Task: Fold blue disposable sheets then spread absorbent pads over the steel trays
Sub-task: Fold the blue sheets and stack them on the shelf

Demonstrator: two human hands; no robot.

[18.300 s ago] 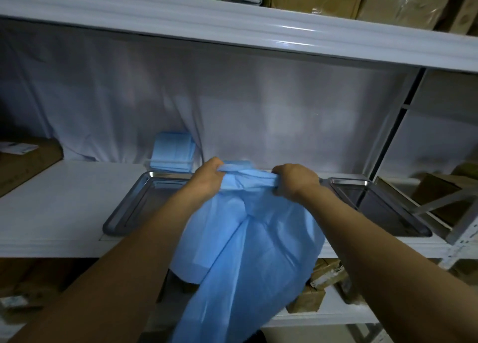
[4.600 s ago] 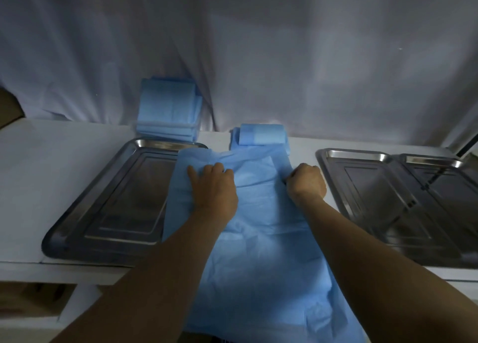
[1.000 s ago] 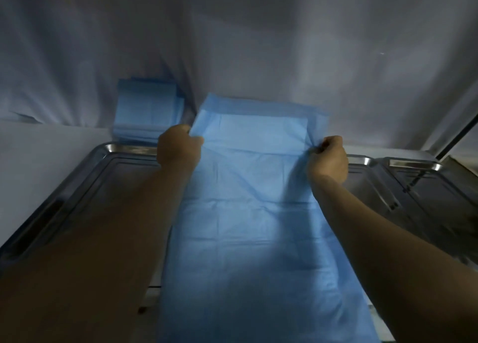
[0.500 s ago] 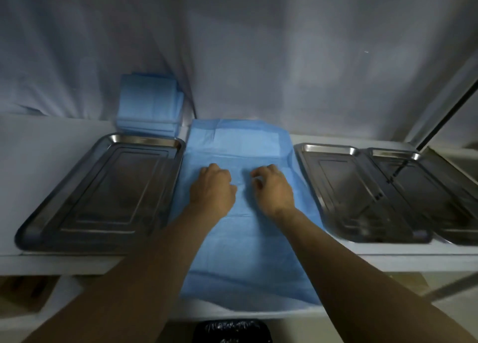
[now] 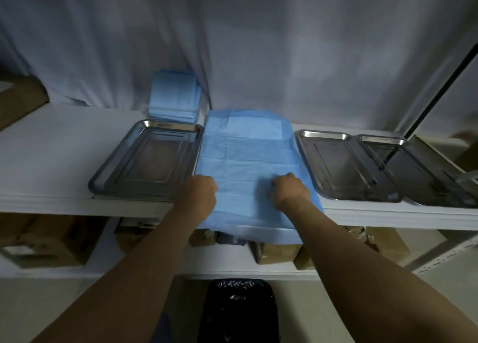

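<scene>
Blue sheet lies flat on the white shelf between the left steel tray and two overlapping right trays, its near edge hanging over the shelf lip. Left hand and right hand rest on it with fingers curled; whether they're pinching fabric, can't tell. Folded blue stack sits against the white curtain behind the left tray; cardboard boxes below, black bin underneath.

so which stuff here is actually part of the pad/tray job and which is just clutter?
In the job:
blue pad, under both hands
left hand
right hand
stack of folded blue sheets
left steel tray
two right steel trays

Lying about:
cardboard boxes on the lower shelf
black bin bag
</scene>
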